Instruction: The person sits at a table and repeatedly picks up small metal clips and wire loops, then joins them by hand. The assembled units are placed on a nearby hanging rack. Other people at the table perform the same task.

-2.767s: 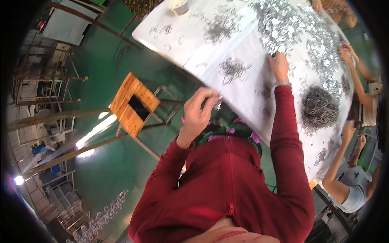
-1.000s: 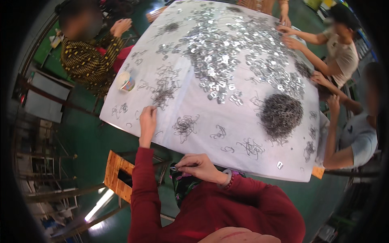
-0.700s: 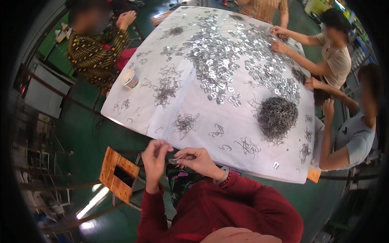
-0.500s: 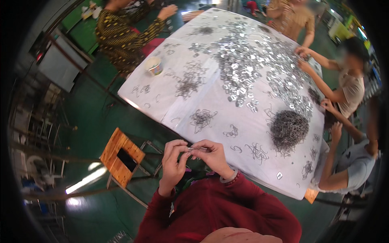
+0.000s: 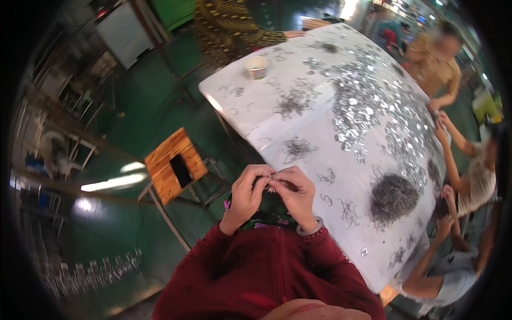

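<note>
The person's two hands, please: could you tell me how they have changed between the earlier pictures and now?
Earlier the left hand reached out to the white table among the wire tangles while the right hand waited near the chest. The left has since drawn back, and both now meet fingertip to fingertip over a small part too tiny to identify. The dark wire heap and the shiny metal pieces stayed put.

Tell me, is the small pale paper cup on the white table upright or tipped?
Upright: the small pale paper cup stands on its base, its round mouth facing up.
</note>
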{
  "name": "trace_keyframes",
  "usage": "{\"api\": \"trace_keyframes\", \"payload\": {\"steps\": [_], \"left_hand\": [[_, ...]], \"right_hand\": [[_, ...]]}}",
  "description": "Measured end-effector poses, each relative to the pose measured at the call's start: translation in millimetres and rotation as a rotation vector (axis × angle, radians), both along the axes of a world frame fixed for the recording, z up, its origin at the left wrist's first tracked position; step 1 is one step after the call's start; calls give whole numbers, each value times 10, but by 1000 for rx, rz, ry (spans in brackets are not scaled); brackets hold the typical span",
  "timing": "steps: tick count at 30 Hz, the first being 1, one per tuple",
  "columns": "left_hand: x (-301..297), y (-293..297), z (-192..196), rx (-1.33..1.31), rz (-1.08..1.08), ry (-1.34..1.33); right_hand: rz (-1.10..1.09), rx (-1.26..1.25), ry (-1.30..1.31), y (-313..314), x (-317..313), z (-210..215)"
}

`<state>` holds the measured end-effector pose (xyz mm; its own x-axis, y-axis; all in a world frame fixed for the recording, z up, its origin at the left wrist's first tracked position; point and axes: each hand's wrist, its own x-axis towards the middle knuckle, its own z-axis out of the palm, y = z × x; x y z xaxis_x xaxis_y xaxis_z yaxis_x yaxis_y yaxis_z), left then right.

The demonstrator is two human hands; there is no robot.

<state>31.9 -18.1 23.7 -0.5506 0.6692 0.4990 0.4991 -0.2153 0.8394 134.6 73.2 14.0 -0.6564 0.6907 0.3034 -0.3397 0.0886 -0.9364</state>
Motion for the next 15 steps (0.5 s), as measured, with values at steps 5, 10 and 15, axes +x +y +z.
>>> {"api": "trace_keyframes", "payload": {"steps": [5,10,15], "left_hand": [[-110,-333,288,133,155,187],[-247,-672,1022,377,297,490],[-139,-1220,1793,576,555,808]], "right_hand": [[-8,155,76,55,-24,143],[-62,158,-113,314,-129,-288],[706,132,-508,298,-706,-1134]]}}
